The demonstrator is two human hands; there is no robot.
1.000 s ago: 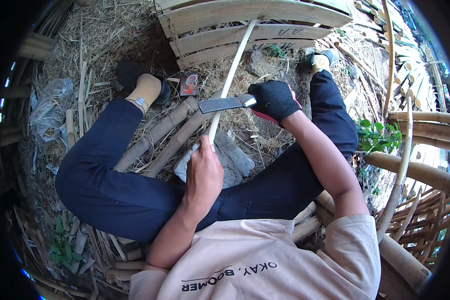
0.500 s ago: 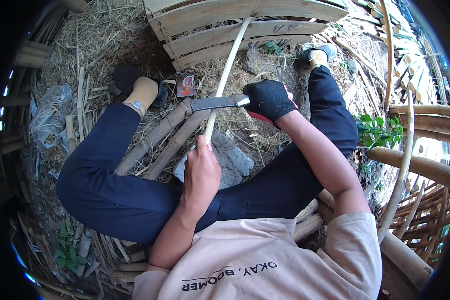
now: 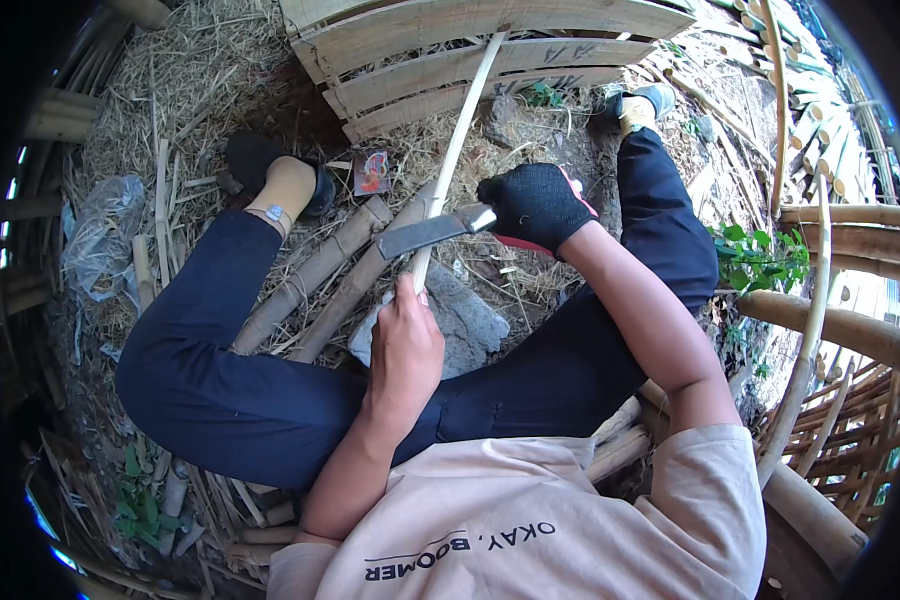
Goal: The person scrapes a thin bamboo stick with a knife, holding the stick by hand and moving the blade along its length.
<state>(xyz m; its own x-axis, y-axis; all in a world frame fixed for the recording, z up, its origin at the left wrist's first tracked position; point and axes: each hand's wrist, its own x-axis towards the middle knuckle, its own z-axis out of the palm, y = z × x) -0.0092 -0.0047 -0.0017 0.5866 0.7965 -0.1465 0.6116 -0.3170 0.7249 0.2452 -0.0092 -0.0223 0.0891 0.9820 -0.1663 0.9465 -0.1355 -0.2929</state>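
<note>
Cream-coloured and long, the strip [image 3: 459, 145] slants away from us to the front slats of the wooden crate [image 3: 410, 50]; whether its far end is braced there or only passes in front, we cannot tell. Our gloved right hand [image 3: 540, 208] has its fingers wrapped around the handle of the knife [image 3: 425, 236], and our bare left hand [image 3: 407, 345] pinches the strip's near end between thumb and fingers. The blade crosses the strip just beyond those fingertips. We would do best to hold it at a shallow slant, work in light, even strokes, and keep its edge clear of the bare thumb; a firm pinch should stop the strip from rolling.

Largest around us, the crate stands on the straw-strewn ground [image 3: 200, 90], its near lower edge facing us, and probably limits how far the strip can go forward. Bamboo poles [image 3: 315, 268] lie left of the strip, near enough to snag the blade's tip. Toward the ground's left edge, a clear plastic bag [image 3: 107, 235] lies crumpled, out of the way. Grey stone [image 3: 467, 325] sits beside the left hand. Smallest, a red packet [image 3: 372, 173] lies just beyond the poles' upper ends.
</note>
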